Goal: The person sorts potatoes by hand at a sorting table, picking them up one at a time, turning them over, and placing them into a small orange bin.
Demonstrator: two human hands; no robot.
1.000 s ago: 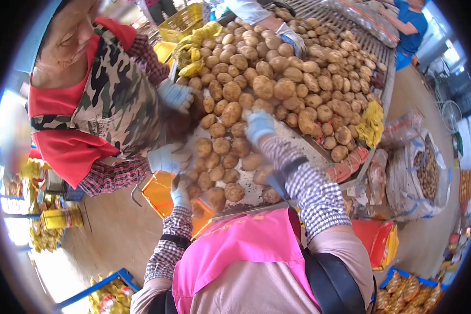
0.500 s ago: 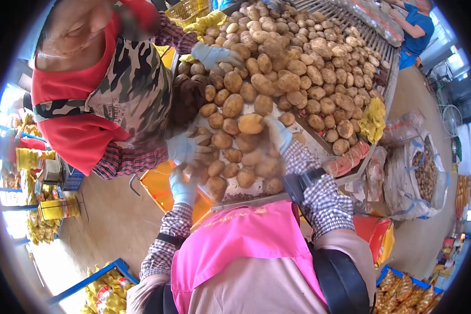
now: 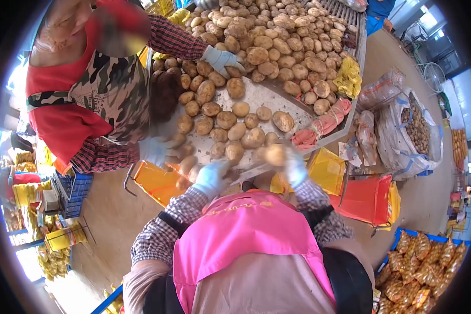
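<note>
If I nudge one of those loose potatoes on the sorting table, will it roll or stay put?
The potatoes look rounded and smooth-skinned, so one would probably roll a little, wobbling because they are oval. They seem firm and solid, likely heavy for their size. The table looks flat and pale, so little would stop a roll.

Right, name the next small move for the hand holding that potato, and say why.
Probably carry the potato in the right hand down toward the yellow bag beside it. The potato is already lifted off the sorting table, at its near edge, with the bag just below.
</note>
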